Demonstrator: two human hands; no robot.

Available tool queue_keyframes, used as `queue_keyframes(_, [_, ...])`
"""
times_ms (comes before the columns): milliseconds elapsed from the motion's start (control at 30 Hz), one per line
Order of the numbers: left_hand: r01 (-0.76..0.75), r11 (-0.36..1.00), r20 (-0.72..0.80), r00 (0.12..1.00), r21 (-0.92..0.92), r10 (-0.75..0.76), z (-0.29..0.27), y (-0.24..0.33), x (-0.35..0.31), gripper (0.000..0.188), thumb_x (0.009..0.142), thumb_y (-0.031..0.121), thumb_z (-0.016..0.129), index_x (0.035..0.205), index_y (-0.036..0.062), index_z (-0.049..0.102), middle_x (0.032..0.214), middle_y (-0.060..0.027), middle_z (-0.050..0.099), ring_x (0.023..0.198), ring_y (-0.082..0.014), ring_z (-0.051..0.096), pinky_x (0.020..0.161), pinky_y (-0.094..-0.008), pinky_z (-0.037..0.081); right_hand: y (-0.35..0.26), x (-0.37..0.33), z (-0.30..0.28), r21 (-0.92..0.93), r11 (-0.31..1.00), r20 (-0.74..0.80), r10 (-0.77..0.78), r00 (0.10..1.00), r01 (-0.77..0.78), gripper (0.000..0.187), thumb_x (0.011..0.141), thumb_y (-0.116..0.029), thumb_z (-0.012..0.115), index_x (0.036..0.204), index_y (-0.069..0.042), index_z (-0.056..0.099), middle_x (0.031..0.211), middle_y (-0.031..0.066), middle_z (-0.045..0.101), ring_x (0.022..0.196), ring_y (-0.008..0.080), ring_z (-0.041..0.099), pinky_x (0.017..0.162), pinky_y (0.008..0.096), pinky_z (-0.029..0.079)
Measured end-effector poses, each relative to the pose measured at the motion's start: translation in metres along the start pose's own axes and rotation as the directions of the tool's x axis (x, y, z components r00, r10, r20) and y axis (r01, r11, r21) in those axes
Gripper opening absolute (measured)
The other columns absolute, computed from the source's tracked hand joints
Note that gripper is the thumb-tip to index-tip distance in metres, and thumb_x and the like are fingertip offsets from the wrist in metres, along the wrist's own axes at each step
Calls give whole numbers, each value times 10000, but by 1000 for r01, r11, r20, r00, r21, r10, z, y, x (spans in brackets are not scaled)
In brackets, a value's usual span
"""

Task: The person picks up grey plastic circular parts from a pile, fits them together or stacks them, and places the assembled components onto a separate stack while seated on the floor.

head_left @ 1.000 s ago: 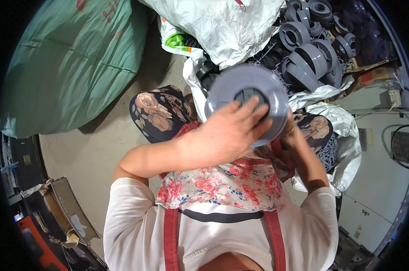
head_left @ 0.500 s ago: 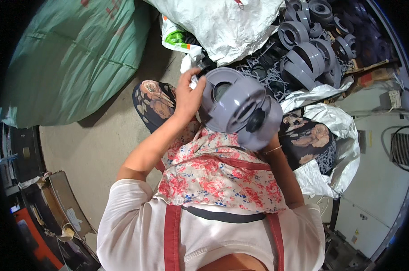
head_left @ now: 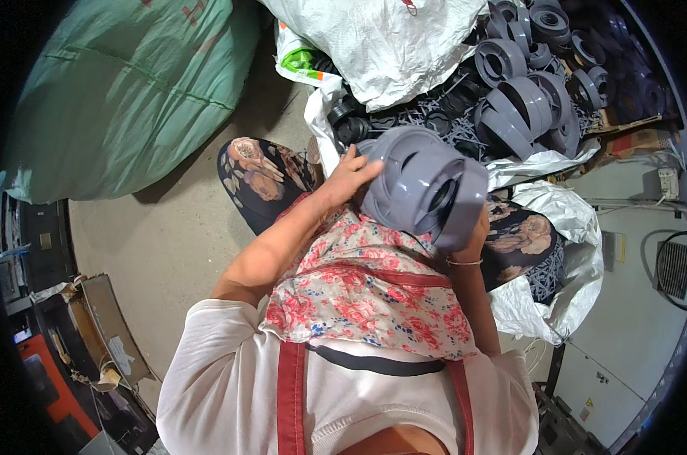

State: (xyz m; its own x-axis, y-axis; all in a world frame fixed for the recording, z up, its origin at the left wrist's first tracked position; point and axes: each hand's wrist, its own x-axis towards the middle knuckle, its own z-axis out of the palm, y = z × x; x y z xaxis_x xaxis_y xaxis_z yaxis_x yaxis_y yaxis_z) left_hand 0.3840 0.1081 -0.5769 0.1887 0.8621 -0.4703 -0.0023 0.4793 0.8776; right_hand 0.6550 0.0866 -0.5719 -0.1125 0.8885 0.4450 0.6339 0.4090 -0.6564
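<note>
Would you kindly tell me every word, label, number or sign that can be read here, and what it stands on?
I don't copy out writing, so here are the places only.
Green sack: red marks near its upper edge, not quoted.
Grey cabinet: a small yellow-and-white label, too small to read.
Held grey plastic parts: no text visible.

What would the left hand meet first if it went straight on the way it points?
The left hand would meet the grey plastic parts, apparently right up against it; depth is unclear.
</note>
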Motion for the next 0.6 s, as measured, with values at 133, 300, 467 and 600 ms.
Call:
queue_keyframes(133, [8,994,-279,960,-111,-38,2,-22,8,770,737,458,663,1259,-47,407,1388,-239,235,1284,-298,267,1002,-378,295,0,1,-6,225,920,-4,329,944,-319,399,960,-275,357,1205,13,483,1206,163,481,1150,271,429,955,347,338])
queue_keyframes(300, [261,916,-230,913,-304,-336,-6,-30,19,540,720,316,731,1112,0,538,1030,-128,589,945,-222,565,830,-360,466,24,-3,-11,372,815,80,448,890,-444,396,969,-303,324,1171,-12,500,1136,96,488,1046,198,477,888,304,391])
queue_keyframes(467, [109,867,-190,955,-486,-227,21,-15,15,440,759,223,699,1079,-24,526,991,-142,610,868,-245,609,773,-397,511,80,-29,-14,743,388,195,654,731,-546,357,964,-295,349,1129,-24,513,1002,46,548,901,141,540,805,285,454])
queue_keyframes(600, [221,782,-53,950,-583,-308,19,-14,13,451,743,188,701,1080,-54,524,1003,-155,603,869,-266,610,810,-398,499,81,-31,-14,576,589,152,604,782,-567,353,943,-300,382,1103,-20,525,983,61,569,888,161,556,787,308,467])
